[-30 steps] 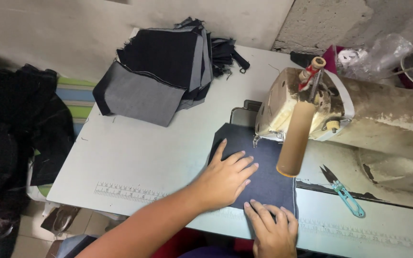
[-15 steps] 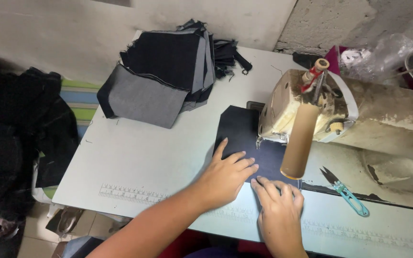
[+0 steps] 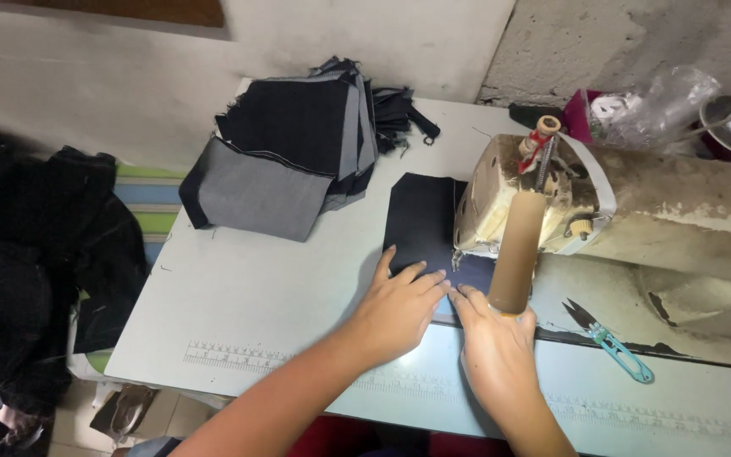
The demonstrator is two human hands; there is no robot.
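A dark navy fabric piece [image 3: 420, 216] lies flat on the pale sewing table [image 3: 247, 305], running under the head of a worn cream sewing machine [image 3: 543, 203]. My left hand [image 3: 399, 306] presses flat on the near end of the piece, fingers spread. Just right of it, my right hand [image 3: 492, 343] also rests flat on the fabric's near edge, fingers pointing toward the needle area. A tan cardboard thread cone [image 3: 515, 252] stands in front of the machine and hides part of the fabric and needle.
A stack of dark and grey denim pieces [image 3: 289, 156] sits at the table's back left. Teal thread snips [image 3: 615, 343] lie to the right of my hands. Dark clothes [image 3: 35, 254] hang off the left side. A crumpled plastic bag [image 3: 649, 106] sits behind the machine.
The fabric piece has slid away from me, farther under the machine head. Both hands moved forward with it, the right hand coming up beside the left.
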